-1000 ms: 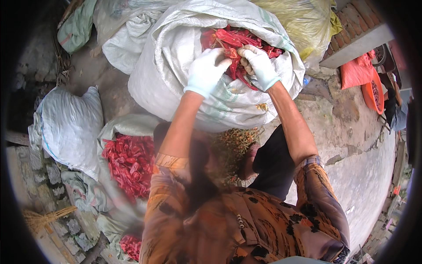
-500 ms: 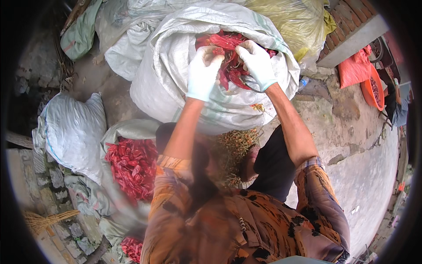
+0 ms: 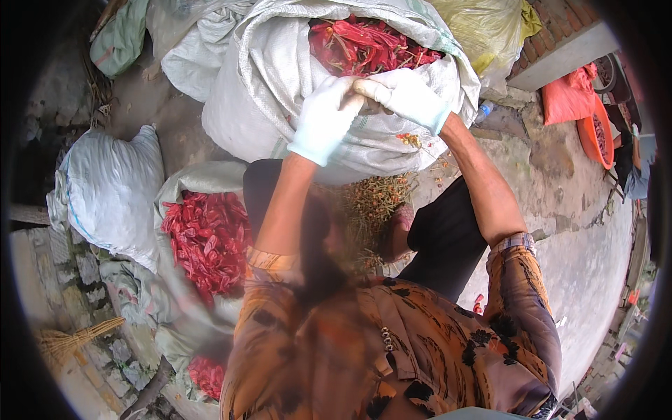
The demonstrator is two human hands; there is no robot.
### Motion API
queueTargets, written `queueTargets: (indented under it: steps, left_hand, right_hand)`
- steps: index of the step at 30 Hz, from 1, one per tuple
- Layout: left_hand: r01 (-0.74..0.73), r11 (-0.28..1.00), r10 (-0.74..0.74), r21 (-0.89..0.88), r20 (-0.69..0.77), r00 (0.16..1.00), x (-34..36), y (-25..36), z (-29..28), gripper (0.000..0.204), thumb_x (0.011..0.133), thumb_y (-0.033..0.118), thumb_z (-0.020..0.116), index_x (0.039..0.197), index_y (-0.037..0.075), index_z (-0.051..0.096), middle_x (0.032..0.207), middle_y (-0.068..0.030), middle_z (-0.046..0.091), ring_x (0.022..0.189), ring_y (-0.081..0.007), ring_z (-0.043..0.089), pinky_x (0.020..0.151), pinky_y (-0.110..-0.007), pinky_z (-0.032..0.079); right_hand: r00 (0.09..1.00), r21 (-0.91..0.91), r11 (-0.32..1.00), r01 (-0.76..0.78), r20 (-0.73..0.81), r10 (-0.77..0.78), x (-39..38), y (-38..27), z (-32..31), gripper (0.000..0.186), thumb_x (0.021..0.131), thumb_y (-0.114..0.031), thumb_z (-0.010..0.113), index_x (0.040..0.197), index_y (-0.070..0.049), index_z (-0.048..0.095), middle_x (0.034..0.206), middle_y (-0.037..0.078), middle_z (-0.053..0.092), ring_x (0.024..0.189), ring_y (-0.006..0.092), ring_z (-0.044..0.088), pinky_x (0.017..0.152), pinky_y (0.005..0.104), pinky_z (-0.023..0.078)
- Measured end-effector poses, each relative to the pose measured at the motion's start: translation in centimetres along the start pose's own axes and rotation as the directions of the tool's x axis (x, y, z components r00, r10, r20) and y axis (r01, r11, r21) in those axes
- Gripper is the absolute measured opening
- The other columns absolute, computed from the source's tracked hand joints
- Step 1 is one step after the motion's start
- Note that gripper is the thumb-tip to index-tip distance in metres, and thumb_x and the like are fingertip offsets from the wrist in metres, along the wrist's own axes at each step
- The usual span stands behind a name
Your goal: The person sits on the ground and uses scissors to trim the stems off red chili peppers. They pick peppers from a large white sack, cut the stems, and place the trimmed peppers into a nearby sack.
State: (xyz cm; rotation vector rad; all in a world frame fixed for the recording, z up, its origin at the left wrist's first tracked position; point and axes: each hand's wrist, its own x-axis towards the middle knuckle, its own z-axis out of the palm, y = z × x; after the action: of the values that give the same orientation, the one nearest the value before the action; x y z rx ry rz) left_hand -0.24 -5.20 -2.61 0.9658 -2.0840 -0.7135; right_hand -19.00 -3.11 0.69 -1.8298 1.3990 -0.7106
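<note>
Both my hands wear white gloves and meet at the near rim of a big white woven sack. Dried red chili peppers with pale stems fill its rolled-down mouth, just beyond my fingers. My left hand is closed, thumb and fingers pinched toward the right. My right hand curls in against it, its fingertips touching the left ones. Whatever lies between the fingers is hidden by the gloves.
A second sack of red chilies stands at my left, near a full white sack. Cut stems lie heaped between my feet. An orange basin and a red bag are at the far right. A straw broom lies lower left.
My hands have drawn back from the chilies to the sack's near rim and come together. The dark curved handle at my right hand no longer shows. Small red bits now show beside my right knee.
</note>
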Motion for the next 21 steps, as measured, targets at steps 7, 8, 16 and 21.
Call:
queueTargets:
  steps: [7,8,16,21]
  left_hand:
    - [0.311,0.719,-0.235,-0.621,0.204,0.95,-0.4,2.3,-1.1,0.03,0.092,0.012,0.059,0.117,-0.004,0.059,0.095,-0.0073,0.066,0.076,-0.0103,0.063,0.067,-0.025,0.051]
    - [0.3,0.725,-0.229,-0.619,0.195,0.954,-0.3,2.1,-1.1,0.03,0.092,0.011,0.059,0.117,-0.005,0.059,0.096,-0.0067,0.066,0.076,-0.0105,0.063,0.067,-0.025,0.051]
    - [0.207,0.785,-0.192,-0.584,0.088,0.977,-0.3,1.6,-0.2,0.029,0.091,0.009,0.059,0.118,-0.002,0.061,0.094,-0.0051,0.065,0.081,-0.0114,0.06,0.071,-0.025,0.049]
    - [-0.075,0.997,0.072,-0.015,-0.15,0.986,-0.3,-0.7,-1.2,0.022,0.092,0.009,0.057,0.111,-0.001,0.063,0.09,-0.0032,0.064,0.077,-0.0083,0.058,0.069,-0.023,0.046]
  right_hand:
    - [0.983,0.57,0.803,-0.174,0.059,0.171,-2.2,-1.8,0.6,0.046,0.094,-0.043,0.052,0.078,-0.003,0.068,0.056,-0.002,0.054,0.044,0.0039,0.037,0.039,0.0229,0.026]
    - [0.984,0.62,0.767,-0.167,0.053,0.171,-2.3,-1.5,0.8,0.046,0.094,-0.043,0.052,0.077,-0.003,0.068,0.056,-0.002,0.053,0.044,0.0039,0.037,0.04,0.023,0.026]
    - [0.983,0.935,0.307,-0.178,0.18,0.023,-2.0,0.1,1.9,0.044,0.099,-0.038,0.046,0.085,0.001,0.061,0.058,0.0,0.05,0.041,0.0036,0.035,0.037,0.0191,0.024]
    - [0.991,0.781,0.614,-0.112,0.04,0.129,-3.0,-0.3,1.5,0.042,0.098,-0.038,0.049,0.086,0.0,0.063,0.058,-0.002,0.051,0.041,0.0027,0.037,0.039,0.0186,0.027]
